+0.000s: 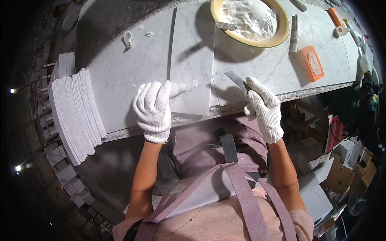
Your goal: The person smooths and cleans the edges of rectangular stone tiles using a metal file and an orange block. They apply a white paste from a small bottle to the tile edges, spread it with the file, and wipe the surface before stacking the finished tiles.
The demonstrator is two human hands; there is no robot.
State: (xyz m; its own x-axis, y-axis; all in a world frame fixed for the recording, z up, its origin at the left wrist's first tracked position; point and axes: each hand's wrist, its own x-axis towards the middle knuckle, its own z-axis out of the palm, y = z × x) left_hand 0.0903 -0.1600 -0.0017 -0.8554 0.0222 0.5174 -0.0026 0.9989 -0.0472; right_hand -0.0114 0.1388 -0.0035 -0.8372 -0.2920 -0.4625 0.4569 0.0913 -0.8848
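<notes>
My left hand [153, 106], in a white knit glove, is closed around a small whitish bottle [177, 89] with a narrow tip pointing right. It is over the left edge of a narrow grey-veined marble strip [192, 52]. A small wet-looking spot [195, 82] shows on that strip, just beyond the tip. My right hand [263, 106], gloved the same way, grips a utility knife with a flat grey blade [235, 78] pointing up and left. The knife's handle is mostly hidden by the fingers. Both hands are near the table's front edge.
A cream enamel basin [284, 30] holding white crumpled material stands at the back. To its right are a marker pen [296, 34] and an orange block [311, 63]. White slabs [74, 108] are stacked at the left. Scraps [128, 39] lie on the marble worktop [116, 80].
</notes>
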